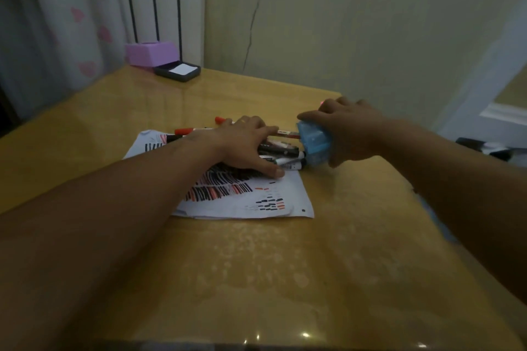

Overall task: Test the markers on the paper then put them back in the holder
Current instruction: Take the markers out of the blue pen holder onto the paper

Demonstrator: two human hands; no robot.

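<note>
1. Currently mid-tabletop (pixel 256 279): white paper (pixel 285 202) lying flat; covered in rows of short black and red test strokes.
2. On the far right part of that sheet: markers (pixel 282 151) bunched lying down, roughly parallel, ends pointing right; mostly black-and-white barrels, plus red-capped ones; two red caps poking out left of the hand.
3. Palm-down over the bunch: left hand (pixel 245 145); fingers straight and slightly apart, laid across the barrels; thumb tip down on the paper at the near side; not wrapped round anything visible.
4. Just right of the bunch: right hand (pixel 350 131) clamped round the blue holder (pixel 315 145); fingers curled over its far side.
5. Holder tipped on its side off the sheet's far right corner; mouth facing left at the marker ends; ends touching the mouth or just inside, cannot tell which; resting on the tabletop or lifted, cannot tell either.
6. Far left corner: purple box (pixel 151 53) beside a dark tray (pixel 178 71) holding white notes; behind them a curtain (pixel 71 14) with pink hearts.
7. Right edge: dark object (pixel 484 148); too blurred to identify.
</note>
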